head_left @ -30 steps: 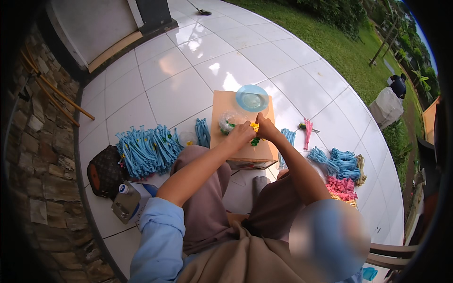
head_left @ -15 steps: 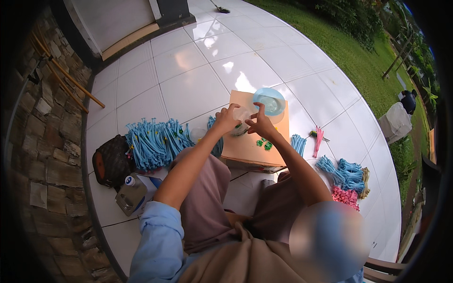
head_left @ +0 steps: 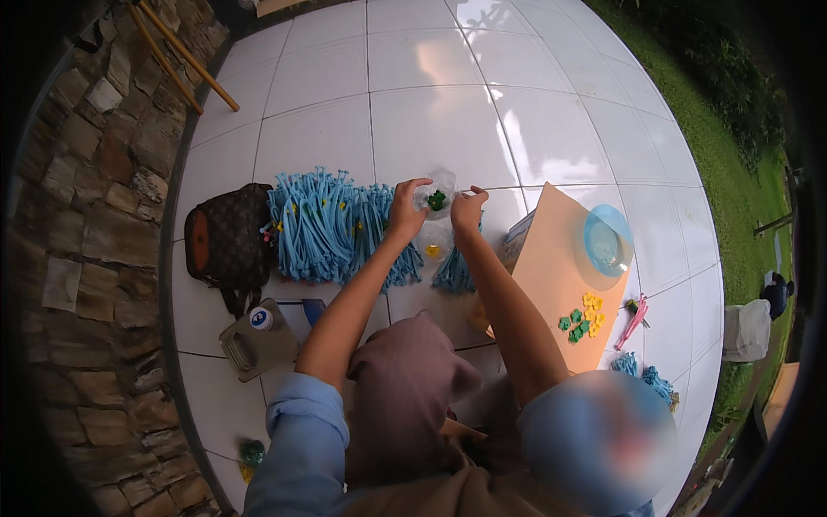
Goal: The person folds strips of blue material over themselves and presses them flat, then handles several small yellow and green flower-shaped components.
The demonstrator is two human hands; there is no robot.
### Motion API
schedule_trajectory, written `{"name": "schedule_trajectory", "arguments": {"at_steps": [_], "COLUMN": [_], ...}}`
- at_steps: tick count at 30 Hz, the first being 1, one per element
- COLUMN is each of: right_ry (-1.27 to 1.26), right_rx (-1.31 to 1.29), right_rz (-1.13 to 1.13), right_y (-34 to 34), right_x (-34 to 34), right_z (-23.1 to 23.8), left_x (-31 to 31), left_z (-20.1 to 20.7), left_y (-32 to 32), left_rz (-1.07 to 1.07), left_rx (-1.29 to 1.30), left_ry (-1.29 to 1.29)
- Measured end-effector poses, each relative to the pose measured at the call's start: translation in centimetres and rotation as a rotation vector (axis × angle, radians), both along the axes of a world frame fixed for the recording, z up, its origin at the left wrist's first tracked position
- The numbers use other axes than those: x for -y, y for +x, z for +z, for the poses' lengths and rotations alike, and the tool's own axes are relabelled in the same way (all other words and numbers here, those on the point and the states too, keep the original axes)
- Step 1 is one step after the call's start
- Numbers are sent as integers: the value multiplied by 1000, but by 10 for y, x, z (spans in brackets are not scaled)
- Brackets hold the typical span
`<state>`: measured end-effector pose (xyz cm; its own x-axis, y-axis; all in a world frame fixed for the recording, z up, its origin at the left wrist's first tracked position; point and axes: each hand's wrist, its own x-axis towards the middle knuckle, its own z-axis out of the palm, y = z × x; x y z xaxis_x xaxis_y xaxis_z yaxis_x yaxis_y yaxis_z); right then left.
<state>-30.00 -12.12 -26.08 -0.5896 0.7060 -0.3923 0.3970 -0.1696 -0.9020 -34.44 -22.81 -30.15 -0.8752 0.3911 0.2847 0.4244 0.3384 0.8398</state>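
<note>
Both hands are at a small clear plastic bag (head_left: 443, 178) with dark green pieces in its bottom, held over the tiled floor. My left hand (head_left: 407, 209) grips its left side between thumb and fingers. On its right edge, my right hand (head_left: 468, 209) is closed. Just below the hands sits another clear plastic bag (head_left: 433, 237) with a yellow piece in it. Beside my right forearm stands a box with an orange-tan top (head_left: 551, 250). On it are green flower-shaped pieces (head_left: 575, 325), yellow flower-shaped pieces (head_left: 593, 306) and a light blue bowl (head_left: 608, 239).
Bundles of light blue stems (head_left: 314, 228) lie left of my hands, beside a brown backpack (head_left: 233, 237). A jerrycan (head_left: 245, 340) stands near my left arm. Pink stems (head_left: 635, 323) and more blue bundles (head_left: 646, 375) lie right of the box.
My hands have moved left, off the box top, taking the bag with green pieces over the floor by the blue stems. The view has turned left. Yellow pieces on the box now show.
</note>
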Motion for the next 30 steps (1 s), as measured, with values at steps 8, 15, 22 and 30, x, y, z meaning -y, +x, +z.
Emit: {"name": "schedule_trajectory", "arguments": {"at_steps": [8,15,22,30], "right_ry": [46,63,-263,402], "right_rx": [175,352,-509,-318], "right_rz": [53,-113,294,240], "right_y": [-27,-45,45,225], "right_x": [-15,-3,-46,-182], "right_z": [-101,-49,112,174], "left_x": [-15,-25,-56,-130], "left_z": [-92,-53,97,184], "left_y": [-5,4,42,158], "left_rz": [86,211,111,-800], "left_rx": [110,139,168,83], "left_ry": [51,127,506,-275]}}
